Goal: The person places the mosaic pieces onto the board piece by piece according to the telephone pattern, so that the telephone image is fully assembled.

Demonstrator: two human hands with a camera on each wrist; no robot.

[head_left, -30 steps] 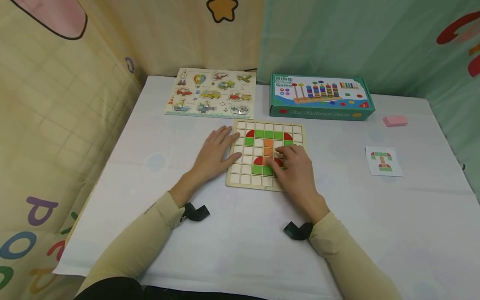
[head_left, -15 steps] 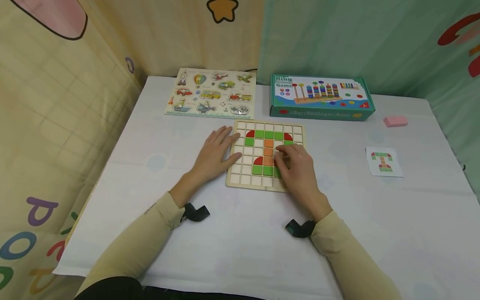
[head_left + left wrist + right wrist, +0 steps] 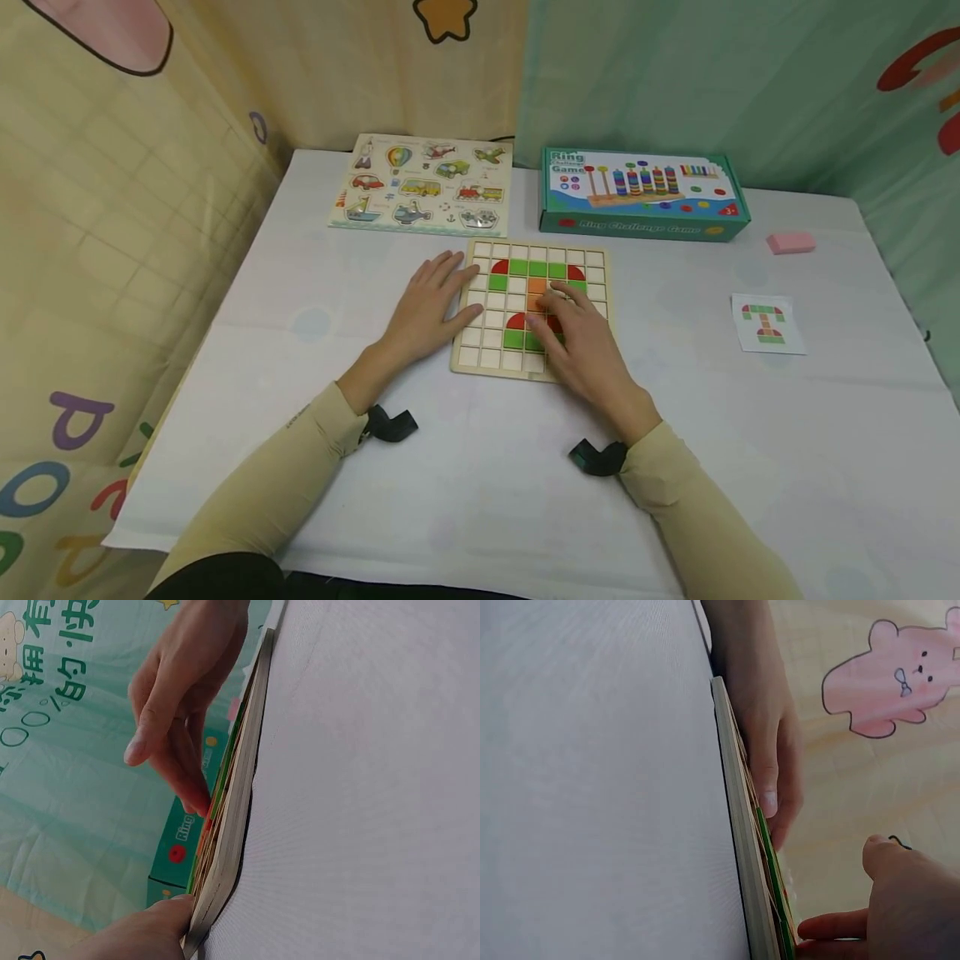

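A square wooden grid board (image 3: 495, 372) lies on the white-covered table in the head view. Red rounded pieces (image 3: 516, 321), green squares (image 3: 537, 269) and orange squares (image 3: 537, 286) fill some cells and form an I-like shape. My left hand (image 3: 427, 304) rests at the board's left edge with its fingers extended. Over the lower right of the pattern, my right hand (image 3: 588, 342) touches the pieces with its fingertips and hides some cells. In the left wrist view the right hand's thumb (image 3: 141, 742) stands apart from the board, and nothing shows between thumb and fingers.
A small card (image 3: 768, 323) printed with a similar coloured pattern lies to the right. Beyond it is a pink block (image 3: 791, 242). Behind the board stand a vehicle picture puzzle (image 3: 420, 187) and a green Ring Challenge Game box (image 3: 645, 223). Curtains border the table.
My right hand draws back slightly to the right, then moves left again over the orange column, its fingers spreading from a closer curl. The left hand and the board keep their places.
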